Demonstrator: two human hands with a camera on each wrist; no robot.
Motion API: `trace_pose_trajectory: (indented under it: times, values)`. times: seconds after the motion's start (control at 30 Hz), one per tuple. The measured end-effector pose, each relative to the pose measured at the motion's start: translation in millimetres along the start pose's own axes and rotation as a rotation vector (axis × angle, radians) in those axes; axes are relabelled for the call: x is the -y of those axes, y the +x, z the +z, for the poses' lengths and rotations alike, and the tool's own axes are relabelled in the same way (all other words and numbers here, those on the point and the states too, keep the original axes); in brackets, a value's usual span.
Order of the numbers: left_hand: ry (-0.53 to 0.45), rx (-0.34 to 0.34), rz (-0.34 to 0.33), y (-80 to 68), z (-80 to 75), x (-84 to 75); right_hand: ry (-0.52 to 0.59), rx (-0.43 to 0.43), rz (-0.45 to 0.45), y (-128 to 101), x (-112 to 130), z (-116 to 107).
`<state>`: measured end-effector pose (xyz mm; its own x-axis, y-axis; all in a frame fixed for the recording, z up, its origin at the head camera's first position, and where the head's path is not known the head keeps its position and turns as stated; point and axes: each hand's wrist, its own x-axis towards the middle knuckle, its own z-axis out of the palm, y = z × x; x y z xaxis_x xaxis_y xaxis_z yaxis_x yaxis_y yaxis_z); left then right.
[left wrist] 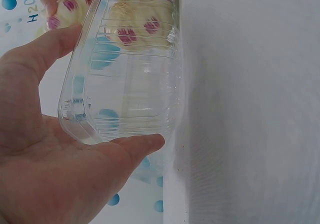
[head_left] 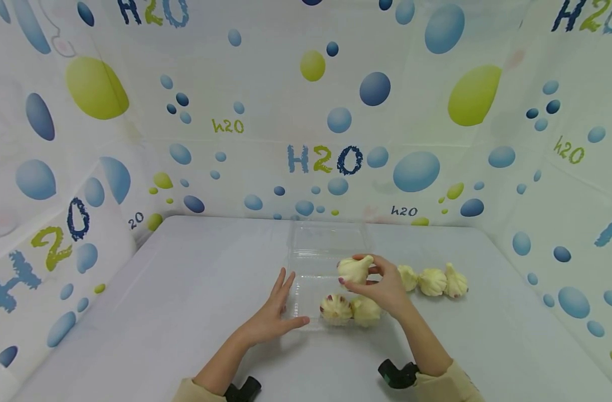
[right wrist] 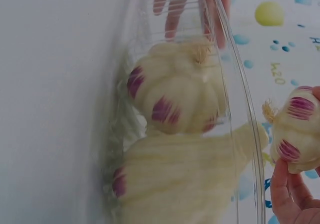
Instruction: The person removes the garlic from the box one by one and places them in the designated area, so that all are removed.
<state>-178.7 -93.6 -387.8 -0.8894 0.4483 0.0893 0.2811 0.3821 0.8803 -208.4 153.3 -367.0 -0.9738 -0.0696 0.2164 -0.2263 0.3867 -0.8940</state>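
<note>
The right hand (head_left: 383, 285) pinches a cream garlic bulb with purple streaks (head_left: 355, 269) just above the clear plastic clamshell tray (head_left: 311, 279), where two similar bulbs (head_left: 350, 310) already lie at the near end. Judging from this, the held bulb is best lowered gently into the free space behind them, root end down. The left hand (head_left: 276, 312) lies flat, fingers straight and spread, thumb along the tray's near left corner. Three more bulbs (head_left: 433, 281) wait on the grey table (head_left: 185, 312), right of the tray
</note>
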Motion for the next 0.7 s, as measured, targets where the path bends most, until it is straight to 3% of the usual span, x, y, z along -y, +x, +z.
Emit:
trace_pose_trajectory:
  times: [0.23,0.53,0.7]
  values:
    - [0.032,-0.009,0.009,8.3,4.7,27.6,0.003,-0.025,0.014,-2.7,-5.8,-12.3]
    - [0.026,-0.006,0.017,8.0,4.7,28.9,0.036,-0.045,0.046,-8.5,-12.5,-27.8]
    - [0.024,-0.006,0.013,8.3,4.9,29.7,0.002,-0.075,0.039,-12.0,-18.7,-34.0]
